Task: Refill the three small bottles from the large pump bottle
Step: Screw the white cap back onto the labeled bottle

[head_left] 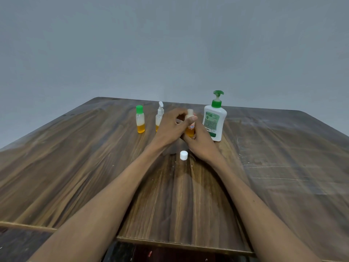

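Nearest the camera: two bare forearms reach forward over the wooden table (pixel 283 167).

Between the wrists, on the near side of both hands, a loose white cap (pixel 184 155) stands on the table, off its bottle.

Right hand (pixel 200 142): grip curled round the uncapped small bottle (pixel 190 127), thumb against its upper part, fingers wrapped low on it. Bottle upright, neck open, amber liquid in its lower part only. Whether its base rests on the table or is lifted just clear cannot be told.

Left hand (pixel 170 127): touching the same bottle from its left, fingers curled in toward the neck. Whether this grip pinches the bottle or only steadies it cannot be told; fingertips are hidden behind the hand.

Just beyond and right of the right hand: large pump bottle (pixel 214 121), white body, green pump head, upright, close beside the held bottle.

Left of the left hand, partly hidden by it: a small bottle with white flip top (pixel 159 116), lid up, amber low in it. Further left, well apart from the hands: small bottle with green cap (pixel 140 120), capped, amber in the bottom third.

Progress, judged: early. One bottle is opened and placed near the pump; all three levels look low, so no fill appears complete. Left: pump into each, recap.
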